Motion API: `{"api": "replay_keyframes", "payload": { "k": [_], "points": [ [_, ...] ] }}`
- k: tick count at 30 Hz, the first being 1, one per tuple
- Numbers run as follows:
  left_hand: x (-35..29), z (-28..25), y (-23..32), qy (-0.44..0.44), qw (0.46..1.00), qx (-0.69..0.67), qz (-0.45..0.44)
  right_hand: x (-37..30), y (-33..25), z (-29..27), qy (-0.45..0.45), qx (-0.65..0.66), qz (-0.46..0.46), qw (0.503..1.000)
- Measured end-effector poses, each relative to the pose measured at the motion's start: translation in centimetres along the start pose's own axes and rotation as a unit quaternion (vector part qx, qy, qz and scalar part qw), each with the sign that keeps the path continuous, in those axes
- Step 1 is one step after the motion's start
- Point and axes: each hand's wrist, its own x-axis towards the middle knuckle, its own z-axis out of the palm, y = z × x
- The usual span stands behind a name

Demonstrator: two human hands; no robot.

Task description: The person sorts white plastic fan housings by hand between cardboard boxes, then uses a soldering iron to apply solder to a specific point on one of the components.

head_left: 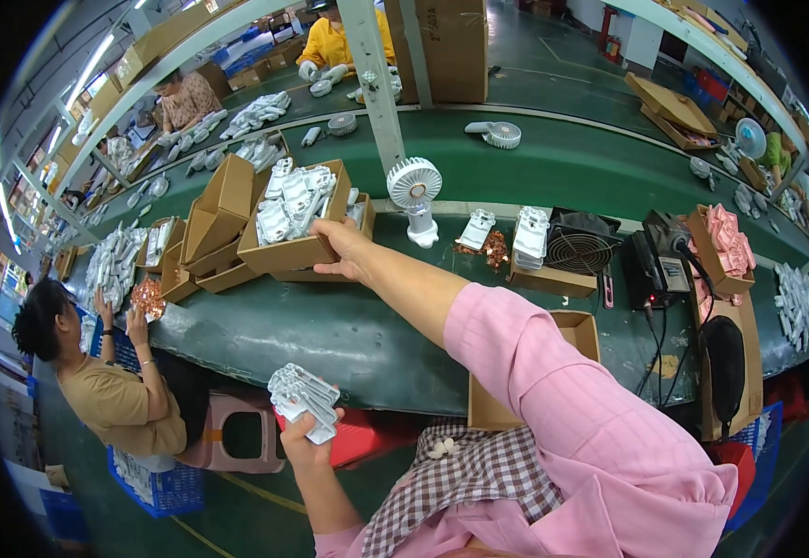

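A stack of white plastic housing parts [304,402] rests in my left hand [306,443], its fingers closed round the lower part above the table's near edge. My right arm stretches forward across the workbench to a cardboard box [304,253] heaped with similar white plastic parts [295,200]. There my right hand [343,249] grips the box's right corner, fingers over the rim and thumb lower against the outside. Some of its fingertips are hidden behind the rim. A white handheld fan [414,193] stands upright just right of that box.
More cardboard boxes [218,219] lean together left of the filled one. To the right are white parts [532,234] in a small box, a black fan [579,244], and a black powered device [654,265] with cables. A co-worker [116,372] sits at left. Beyond runs a green conveyor [553,167].
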Motion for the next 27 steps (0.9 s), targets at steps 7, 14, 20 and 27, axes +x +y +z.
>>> {"api": "replay_keyframes", "payload": {
  "k": [7,14,20,27],
  "points": [
    [-0.7,-0.2,0.2,0.002,1.0,-0.007,-0.008,-1.2,1.3,-2.2,-0.066,0.059,-0.044,0.995],
    [-1.5,0.0,2.8,-0.02,0.999,0.002,0.046,-9.1,-0.4,-7.6,-0.16,0.015,-0.019,0.987],
    [-1.3,-1.3,4.5,-0.023,0.995,0.018,0.092,-13.3,-2.0,-13.9,-0.221,-0.061,0.052,0.972],
    [0.5,-1.8,2.4,-0.001,0.998,-0.041,0.055,-12.7,-2.2,-16.2,-0.292,-0.195,0.155,0.923]
  ]
}}
